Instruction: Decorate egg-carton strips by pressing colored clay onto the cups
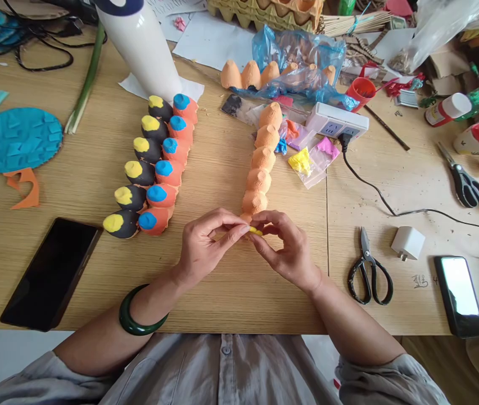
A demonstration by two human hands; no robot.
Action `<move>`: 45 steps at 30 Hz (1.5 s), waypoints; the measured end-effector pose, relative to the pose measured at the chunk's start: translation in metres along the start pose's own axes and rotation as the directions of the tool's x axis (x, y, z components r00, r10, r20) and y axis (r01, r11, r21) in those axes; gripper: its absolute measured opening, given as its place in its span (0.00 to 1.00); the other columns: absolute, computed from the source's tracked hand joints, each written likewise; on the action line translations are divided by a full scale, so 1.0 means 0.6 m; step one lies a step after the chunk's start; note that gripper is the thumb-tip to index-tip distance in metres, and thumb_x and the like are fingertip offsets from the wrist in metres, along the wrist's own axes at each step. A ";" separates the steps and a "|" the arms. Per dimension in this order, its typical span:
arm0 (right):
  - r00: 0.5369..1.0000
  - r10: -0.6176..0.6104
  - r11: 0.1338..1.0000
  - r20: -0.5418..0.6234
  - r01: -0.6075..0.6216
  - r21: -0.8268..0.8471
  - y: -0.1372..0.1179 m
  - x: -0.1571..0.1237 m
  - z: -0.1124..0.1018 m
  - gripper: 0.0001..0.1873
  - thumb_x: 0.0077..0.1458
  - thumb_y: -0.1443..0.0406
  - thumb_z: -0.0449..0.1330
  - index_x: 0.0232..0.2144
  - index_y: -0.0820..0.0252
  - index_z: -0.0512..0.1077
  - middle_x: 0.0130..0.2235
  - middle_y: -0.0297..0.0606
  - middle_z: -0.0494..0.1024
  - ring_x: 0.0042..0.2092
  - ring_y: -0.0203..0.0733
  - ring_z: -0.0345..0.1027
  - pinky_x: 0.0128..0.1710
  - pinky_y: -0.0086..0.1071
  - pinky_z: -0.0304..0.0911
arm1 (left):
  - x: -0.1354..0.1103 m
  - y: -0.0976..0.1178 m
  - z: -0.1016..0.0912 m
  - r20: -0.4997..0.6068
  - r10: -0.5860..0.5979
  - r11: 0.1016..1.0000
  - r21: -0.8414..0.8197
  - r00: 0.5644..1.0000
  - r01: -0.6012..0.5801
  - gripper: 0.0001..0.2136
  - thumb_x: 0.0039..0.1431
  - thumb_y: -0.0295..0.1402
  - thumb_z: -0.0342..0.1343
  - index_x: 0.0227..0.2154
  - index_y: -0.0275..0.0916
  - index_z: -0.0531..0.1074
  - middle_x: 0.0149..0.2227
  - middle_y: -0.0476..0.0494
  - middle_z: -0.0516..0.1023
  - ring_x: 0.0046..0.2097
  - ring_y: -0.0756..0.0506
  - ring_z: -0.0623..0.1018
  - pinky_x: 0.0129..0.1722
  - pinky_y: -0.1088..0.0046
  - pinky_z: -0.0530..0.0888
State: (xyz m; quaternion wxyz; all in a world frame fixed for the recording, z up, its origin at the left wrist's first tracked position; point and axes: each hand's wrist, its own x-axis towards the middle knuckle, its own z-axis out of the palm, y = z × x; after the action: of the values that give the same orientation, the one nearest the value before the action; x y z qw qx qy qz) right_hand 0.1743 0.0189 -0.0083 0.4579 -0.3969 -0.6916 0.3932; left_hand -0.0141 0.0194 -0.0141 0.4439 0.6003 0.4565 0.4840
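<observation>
Your two hands meet just below the centre of the frame, with the forearms slanting inward from the lower left and lower right. Your left hand [203, 244] points right, thumb and index finger stretched out, their tips pinching the left end of the yellow clay [256, 230]. Your right hand [285, 247] faces it with bent fingers, thumb from below and fingertips from above, closed on the same small piece. The clay is over the lower end of the orange strip [261, 160], which runs up from there toward the upper middle; I cannot tell whether the two touch. A green bangle [127, 310] circles your left forearm near the wrist.

On the table [243, 298], at lower right, you have handwritten characters [420, 281] between the scissors [367, 251] and the lit phone [461, 292], too small to read surely; what looks like a "4" stands beside the phone. The paper [176, 8] at the top edge carries writing that the frame cuts off. The red bottle [437, 114] at upper right has a label with print too fine to read. Left of centre stand the black strip [150, 152], tipped yellow, and the red strip [184, 132], tipped blue, side by side.
</observation>
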 end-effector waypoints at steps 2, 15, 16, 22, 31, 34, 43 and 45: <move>1.000 -0.021 1.000 0.001 0.021 -0.023 0.000 0.002 0.000 0.11 0.65 0.71 0.65 0.47 0.56 0.73 0.43 0.37 0.81 0.40 0.36 0.77 0.41 0.33 0.79 | 0.000 0.003 0.001 0.000 -0.026 0.999 -0.022 1.000 0.026 0.04 0.66 0.30 0.64 0.34 0.37 0.81 0.32 0.49 0.81 0.33 0.52 0.82 0.35 0.80 0.82; 0.992 -0.123 0.984 -0.007 0.121 -0.128 0.002 0.006 -0.002 0.12 0.65 0.75 0.63 0.47 0.56 0.74 0.42 0.38 0.80 0.40 0.37 0.75 0.38 0.32 0.77 | 0.003 0.009 0.002 0.049 -0.105 0.994 0.012 0.993 0.105 0.04 0.65 0.33 0.65 0.35 0.38 0.82 0.34 0.50 0.86 0.34 0.51 0.85 0.38 0.81 0.81; 0.990 -0.138 0.980 -0.005 0.136 -0.143 0.003 0.006 -0.002 0.12 0.65 0.75 0.63 0.47 0.56 0.74 0.42 0.39 0.80 0.41 0.38 0.76 0.39 0.33 0.77 | 0.003 0.009 0.002 0.050 -0.107 0.994 0.018 0.993 0.106 0.05 0.66 0.33 0.64 0.35 0.38 0.82 0.34 0.49 0.86 0.34 0.51 0.85 0.38 0.80 0.81; 0.981 -0.195 0.958 -0.001 0.191 -0.216 0.004 0.007 -0.003 0.11 0.66 0.74 0.62 0.46 0.55 0.75 0.43 0.40 0.81 0.45 0.41 0.79 0.43 0.37 0.78 | 0.003 0.014 0.003 0.057 -0.125 0.992 -0.003 0.991 0.125 0.06 0.65 0.34 0.65 0.32 0.38 0.81 0.30 0.50 0.83 0.32 0.51 0.83 0.34 0.80 0.80; 0.998 -0.056 0.992 -0.031 0.052 -0.119 0.001 0.003 -0.005 0.05 0.67 0.70 0.62 0.43 0.56 0.76 0.40 0.39 0.80 0.38 0.38 0.75 0.34 0.34 0.76 | 0.005 0.010 0.000 0.010 -0.132 0.990 0.052 0.991 0.131 0.07 0.65 0.35 0.64 0.33 0.38 0.81 0.30 0.49 0.84 0.30 0.51 0.81 0.34 0.78 0.78; 0.980 0.155 0.984 -0.127 -0.142 0.112 -0.002 0.001 -0.005 0.03 0.67 0.65 0.63 0.43 0.55 0.77 0.41 0.38 0.80 0.35 0.35 0.73 0.29 0.30 0.74 | 0.007 0.006 -0.002 -0.040 -0.240 0.970 -0.043 0.970 0.238 0.10 0.64 0.40 0.65 0.35 0.38 0.81 0.29 0.48 0.84 0.29 0.50 0.81 0.32 0.75 0.79; 0.898 0.441 0.795 0.005 -0.393 0.461 -0.004 0.010 -0.004 0.12 0.68 0.56 0.64 0.39 0.59 0.76 0.32 0.32 0.76 0.24 0.29 0.66 0.20 0.25 0.65 | 0.008 0.010 0.001 0.002 -0.276 0.947 -0.167 0.961 0.273 0.12 0.65 0.38 0.64 0.27 0.39 0.77 0.25 0.50 0.78 0.25 0.52 0.76 0.29 0.75 0.78; 0.876 0.479 0.751 0.056 -0.442 0.491 -0.007 0.012 -0.006 0.14 0.66 0.54 0.66 0.39 0.58 0.74 0.34 0.33 0.77 0.24 0.29 0.65 0.16 0.24 0.60 | 0.008 0.012 0.001 0.011 -0.268 0.951 -0.157 0.963 0.266 0.13 0.65 0.37 0.63 0.25 0.39 0.77 0.25 0.50 0.78 0.24 0.52 0.75 0.28 0.75 0.77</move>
State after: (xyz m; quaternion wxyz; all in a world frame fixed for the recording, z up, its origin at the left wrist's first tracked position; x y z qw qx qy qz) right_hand 0.1749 0.0244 -0.0014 0.4569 -0.4402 -0.4326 0.6405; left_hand -0.0123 0.0228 -0.0063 0.5488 0.4937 0.4963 0.4570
